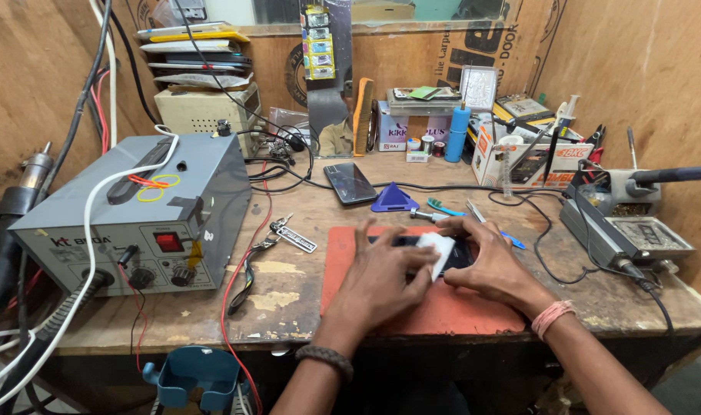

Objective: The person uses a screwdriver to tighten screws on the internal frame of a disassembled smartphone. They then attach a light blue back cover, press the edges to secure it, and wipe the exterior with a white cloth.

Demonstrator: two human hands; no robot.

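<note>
Resting palm-down, my left hand (381,277) pinches a white cloth (435,250) on the dark phone (443,253), mat (443,307) centre; right hand (489,261), at three o'clock, fingers curled gripping the phone's edge

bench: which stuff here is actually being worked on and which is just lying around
In use:
left hand and right hand, both on the dark phone
white cloth on the phone
red mat beneath

Lying about:
grey station
second phone
blue triangle
keys
comb
</note>
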